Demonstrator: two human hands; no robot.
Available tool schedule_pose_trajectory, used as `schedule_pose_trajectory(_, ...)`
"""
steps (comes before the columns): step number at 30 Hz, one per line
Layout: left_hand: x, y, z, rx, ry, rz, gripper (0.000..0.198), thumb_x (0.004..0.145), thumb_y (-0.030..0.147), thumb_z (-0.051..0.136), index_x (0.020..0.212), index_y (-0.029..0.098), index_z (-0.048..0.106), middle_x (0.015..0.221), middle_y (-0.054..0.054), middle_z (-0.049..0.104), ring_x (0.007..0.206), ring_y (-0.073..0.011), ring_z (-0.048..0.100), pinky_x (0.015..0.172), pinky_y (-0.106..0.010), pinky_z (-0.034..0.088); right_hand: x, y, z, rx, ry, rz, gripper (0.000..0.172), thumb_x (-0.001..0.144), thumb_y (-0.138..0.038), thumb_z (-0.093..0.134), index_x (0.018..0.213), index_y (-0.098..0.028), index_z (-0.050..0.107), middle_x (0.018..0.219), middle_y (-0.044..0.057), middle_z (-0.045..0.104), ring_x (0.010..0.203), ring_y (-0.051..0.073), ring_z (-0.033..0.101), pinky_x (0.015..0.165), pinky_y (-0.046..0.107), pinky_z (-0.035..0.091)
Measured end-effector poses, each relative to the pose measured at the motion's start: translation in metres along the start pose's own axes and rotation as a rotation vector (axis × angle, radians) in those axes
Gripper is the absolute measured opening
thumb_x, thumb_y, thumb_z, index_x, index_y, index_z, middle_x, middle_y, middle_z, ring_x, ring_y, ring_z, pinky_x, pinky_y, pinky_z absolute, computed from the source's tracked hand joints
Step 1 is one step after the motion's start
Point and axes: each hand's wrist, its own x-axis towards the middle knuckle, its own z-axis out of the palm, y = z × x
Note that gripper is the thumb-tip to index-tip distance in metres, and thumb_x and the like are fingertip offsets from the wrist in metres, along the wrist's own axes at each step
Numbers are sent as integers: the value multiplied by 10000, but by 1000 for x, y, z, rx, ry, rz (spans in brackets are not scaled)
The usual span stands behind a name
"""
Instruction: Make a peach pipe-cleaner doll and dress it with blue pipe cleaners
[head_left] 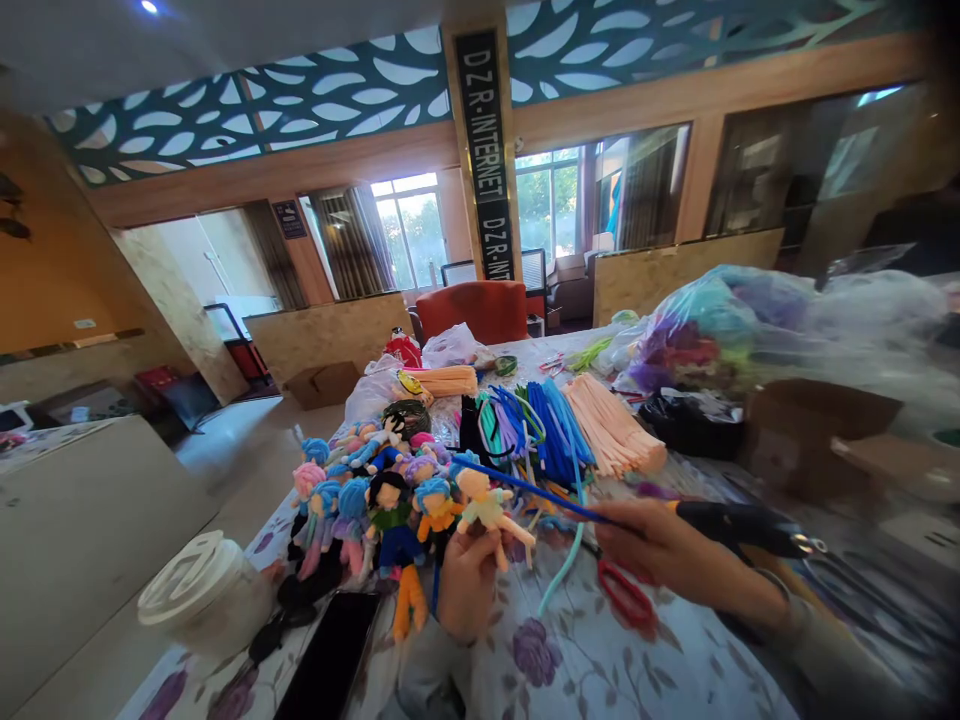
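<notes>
My left hand (466,585) is closed around a small pipe-cleaner doll (486,508) with a bare head and pale green body, held upright above the table. My right hand (660,555) pinches a long blue pipe cleaner (536,491) whose far end reaches the doll's head. A black glue gun (739,525) lies just behind my right hand. Red-handled scissors (624,598) rest on the floral tablecloth (577,660) under that hand.
Several finished dolls (360,500) with blue and pink hair stand left of my hands. Bundles of blue (551,430) and peach pipe cleaners (611,428) lie behind. A phone (330,655) and white jar (202,595) sit front left; plastic bags (720,330) and a cardboard box (810,430) fill the right.
</notes>
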Motion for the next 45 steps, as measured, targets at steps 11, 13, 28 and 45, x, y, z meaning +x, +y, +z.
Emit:
schedule_pose_trajectory(11,-1,2,2,30,-4,4,174,595,145,779,753,150,705,708,-16,681,688,-143,609,708,-266,475,3,10,17,-536,-17,-11,276,935,-361,436,974,-224,672,781,34,704,718,203,651,649,279,450)
schedule_pose_trajectory(13,-2,3,4,37,-11,6,157,606,158,776,745,149,705,716,-19,682,678,-142,600,703,-270,473,3,14,19,-531,1,-46,340,964,-350,381,899,-215,685,748,34,695,685,191,644,614,264,445)
schedule_pose_trajectory(28,-9,9,7,109,-23,-1,225,679,167,729,902,141,717,825,-60,697,761,-190,629,751,-317,497,-3,41,8,-755,83,-147,383,876,-121,426,1143,-230,678,1039,91,726,887,231,699,747,307,526)
schedule_pose_trajectory(45,-15,-3,19,304,186,-13,269,559,308,824,742,148,709,644,-23,688,563,-156,632,543,-254,501,-4,16,45,-514,222,-116,366,709,-55,516,1036,-206,583,836,8,648,610,153,609,595,271,469)
